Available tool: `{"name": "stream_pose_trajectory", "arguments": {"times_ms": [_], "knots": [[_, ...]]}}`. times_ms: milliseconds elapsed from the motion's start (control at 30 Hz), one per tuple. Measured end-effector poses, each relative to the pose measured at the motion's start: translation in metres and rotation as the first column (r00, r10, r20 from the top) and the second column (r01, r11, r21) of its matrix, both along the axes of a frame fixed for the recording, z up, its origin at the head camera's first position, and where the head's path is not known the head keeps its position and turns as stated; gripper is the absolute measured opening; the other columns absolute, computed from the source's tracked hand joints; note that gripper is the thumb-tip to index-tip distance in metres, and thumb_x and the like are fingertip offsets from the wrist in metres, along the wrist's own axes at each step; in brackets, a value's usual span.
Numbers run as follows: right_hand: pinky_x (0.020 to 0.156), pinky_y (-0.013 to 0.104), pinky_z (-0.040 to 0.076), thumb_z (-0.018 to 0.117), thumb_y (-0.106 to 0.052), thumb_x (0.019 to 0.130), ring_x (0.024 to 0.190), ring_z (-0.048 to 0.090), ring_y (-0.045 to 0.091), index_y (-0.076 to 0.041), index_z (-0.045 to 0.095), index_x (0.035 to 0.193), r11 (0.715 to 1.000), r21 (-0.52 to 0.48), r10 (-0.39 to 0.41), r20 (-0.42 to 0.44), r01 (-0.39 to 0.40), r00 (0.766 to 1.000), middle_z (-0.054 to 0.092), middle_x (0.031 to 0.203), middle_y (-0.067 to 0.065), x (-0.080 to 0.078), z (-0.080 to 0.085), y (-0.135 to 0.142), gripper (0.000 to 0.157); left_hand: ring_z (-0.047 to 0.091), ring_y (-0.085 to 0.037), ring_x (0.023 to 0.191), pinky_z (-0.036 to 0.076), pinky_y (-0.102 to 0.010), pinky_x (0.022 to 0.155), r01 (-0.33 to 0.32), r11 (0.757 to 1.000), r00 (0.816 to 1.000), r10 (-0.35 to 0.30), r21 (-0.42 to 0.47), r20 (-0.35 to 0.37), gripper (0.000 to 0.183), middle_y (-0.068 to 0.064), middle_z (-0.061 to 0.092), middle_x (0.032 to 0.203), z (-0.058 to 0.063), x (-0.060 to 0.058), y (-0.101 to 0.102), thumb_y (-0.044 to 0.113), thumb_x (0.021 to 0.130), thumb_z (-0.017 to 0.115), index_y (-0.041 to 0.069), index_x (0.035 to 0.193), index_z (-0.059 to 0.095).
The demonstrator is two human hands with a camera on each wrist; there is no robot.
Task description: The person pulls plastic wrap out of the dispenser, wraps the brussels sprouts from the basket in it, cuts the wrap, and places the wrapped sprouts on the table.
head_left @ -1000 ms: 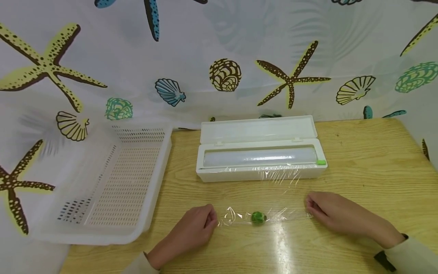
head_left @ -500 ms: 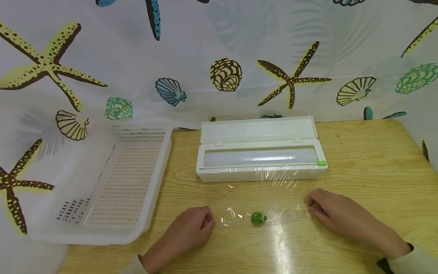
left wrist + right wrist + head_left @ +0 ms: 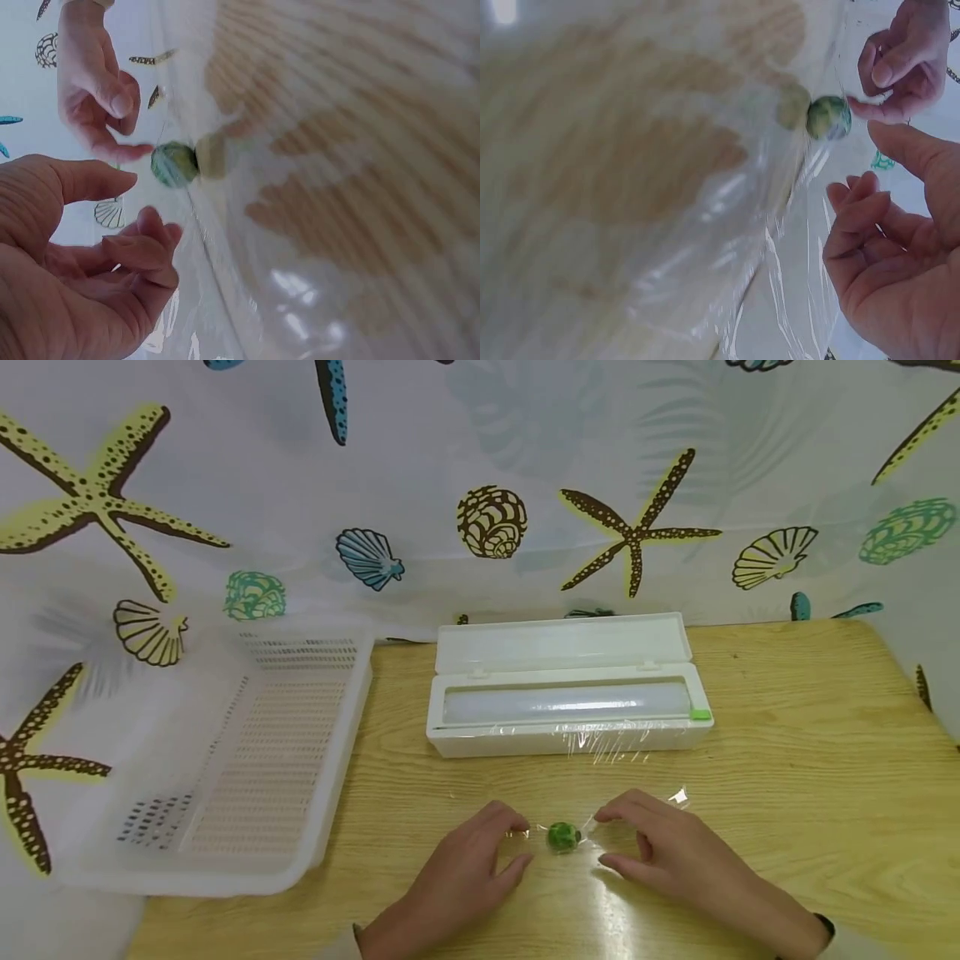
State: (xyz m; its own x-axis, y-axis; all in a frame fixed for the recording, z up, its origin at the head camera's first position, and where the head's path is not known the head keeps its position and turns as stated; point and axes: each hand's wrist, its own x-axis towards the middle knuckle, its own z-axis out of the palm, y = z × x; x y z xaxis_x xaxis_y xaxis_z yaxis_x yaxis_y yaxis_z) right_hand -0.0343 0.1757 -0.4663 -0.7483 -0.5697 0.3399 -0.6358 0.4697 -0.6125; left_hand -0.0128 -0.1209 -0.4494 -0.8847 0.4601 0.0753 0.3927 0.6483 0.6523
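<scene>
A small green Brussels sprout (image 3: 562,837) sits on a sheet of clear cling film (image 3: 690,259) spread over the table. The film runs back to a white dispenser box (image 3: 555,744) with its lid up and a roll (image 3: 517,703) inside. Just left of the sprout is my left hand (image 3: 471,867), thumb and fingers parted with a gap between them. My right hand (image 3: 671,847) faces it from the right, thumb and fingers likewise apart. Both wrist views show the sprout near the fingertips, outside either hand's hold.
On the left stands a white perforated plastic basket (image 3: 339,781). A bright green slider (image 3: 700,715) sits at the box's right end. Behind the wooden table (image 3: 810,710) hangs a white cloth (image 3: 420,460) printed with starfish and shells.
Both hands have come inward from the film's outer sides, close to the sprout, and their curled fingers have spread. The sprout and box stay in place.
</scene>
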Motion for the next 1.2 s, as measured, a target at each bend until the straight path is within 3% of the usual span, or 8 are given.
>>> {"name": "stream_pose_trajectory", "arguments": {"times_ms": [133, 233, 400, 633, 867, 1033, 1067, 1200], "knots": [[0.063, 0.016, 0.047, 0.094, -0.011, 0.086, 0.074, 0.053, -0.001, -0.016, 0.073, 0.125, 0.997, -0.074, 0.029, -0.013, -0.03, 0.999, 0.072, 0.113, -0.006, -0.002, -0.005, -0.013, 0.044, 0.05, -0.002, 0.066, 0.05, -0.023, 0.061, -0.012, 0.992, 0.999, 0.007, 0.126, 0.042, 0.035, -0.006, 0.067, 0.128, -0.006, -0.003, 0.01, -0.001, 0.094, 0.085, 0.0, 0.126, 0.069], [0.064, 0.018, 0.049, 0.095, -0.011, 0.086, 0.078, 0.056, 0.002, -0.015, 0.072, 0.124, 0.995, -0.089, 0.036, -0.002, -0.036, 0.999, 0.071, 0.115, -0.006, -0.003, -0.008, -0.021, 0.045, 0.052, -0.002, 0.067, 0.051, -0.022, 0.061, -0.015, 0.979, 0.997, 0.0, 0.204, 0.074, 0.038, -0.007, 0.068, 0.126, -0.01, -0.006, 0.015, -0.007, 0.091, 0.086, -0.002, 0.125, 0.07], [0.065, 0.02, 0.05, 0.096, -0.009, 0.084, 0.078, 0.056, 0.002, -0.016, 0.072, 0.123, 0.998, -0.056, 0.039, 0.027, -0.038, 0.999, 0.07, 0.112, -0.01, -0.006, -0.009, -0.03, 0.046, 0.054, 0.0, 0.068, 0.052, -0.022, 0.06, -0.024, 0.969, 0.994, -0.003, 0.245, 0.111, 0.036, -0.008, 0.069, 0.12, -0.014, -0.011, 0.021, -0.007, 0.088, 0.088, -0.003, 0.121, 0.072], [0.063, 0.021, 0.05, 0.095, -0.012, 0.086, 0.074, 0.056, 0.0, -0.016, 0.074, 0.119, 0.999, 0.008, 0.038, 0.068, -0.039, 0.997, 0.071, 0.107, -0.011, -0.014, -0.009, -0.036, 0.04, 0.052, 0.0, 0.068, 0.051, -0.023, 0.061, -0.058, 0.98, 0.997, 0.046, 0.192, 0.068, 0.032, -0.003, 0.071, 0.113, -0.019, -0.016, 0.026, 0.0, 0.086, 0.092, 0.003, 0.114, 0.077], [0.059, 0.021, 0.05, 0.092, -0.012, 0.09, 0.071, 0.052, -0.003, -0.017, 0.077, 0.116, 0.999, 0.027, 0.019, 0.139, -0.023, 0.99, 0.071, 0.101, -0.014, -0.018, -0.008, -0.036, 0.031, 0.052, -0.001, 0.07, 0.048, -0.024, 0.062, -0.015, 0.985, 1.0, 0.018, 0.172, -0.017, 0.025, 0.004, 0.07, 0.103, -0.04, -0.026, 0.026, 0.008, 0.087, 0.093, 0.007, 0.107, 0.079], [0.057, 0.022, 0.049, 0.091, -0.011, 0.09, 0.067, 0.051, -0.003, -0.015, 0.079, 0.115, 1.0, 0.018, 0.017, 0.172, -0.02, 0.985, 0.072, 0.098, -0.012, -0.023, -0.007, -0.035, 0.028, 0.053, -0.003, 0.071, 0.05, -0.025, 0.064, -0.033, 0.989, 0.999, 0.027, 0.146, 0.044, 0.023, 0.0, 0.072, 0.104, -0.024, -0.028, 0.028, 0.008, 0.089, 0.092, 0.004, 0.108, 0.08], [0.057, 0.022, 0.049, 0.091, -0.011, 0.091, 0.067, 0.051, -0.003, -0.016, 0.079, 0.115, 1.0, 0.018, 0.015, 0.191, -0.019, 0.982, 0.073, 0.099, -0.012, -0.023, -0.007, -0.035, 0.027, 0.052, -0.002, 0.071, 0.049, -0.024, 0.064, -0.033, 0.989, 0.999, 0.03, 0.141, 0.026, 0.025, 0.002, 0.071, 0.104, -0.03, -0.03, 0.027, 0.01, 0.089, 0.092, 0.005, 0.109, 0.08], [0.058, 0.024, 0.049, 0.087, -0.018, 0.095, 0.066, 0.051, -0.001, -0.018, 0.081, 0.116, 1.0, 0.029, 0.003, 0.255, -0.011, 0.967, 0.075, 0.103, -0.013, -0.027, -0.004, -0.036, 0.022, 0.057, -0.006, 0.078, 0.053, -0.027, 0.071, -0.045, 0.995, 0.999, 0.046, 0.09, -0.011, 0.028, -0.001, 0.071, 0.107, -0.021, -0.029, 0.029, 0.008, 0.088, 0.092, 0.004, 0.112, 0.078]]}}
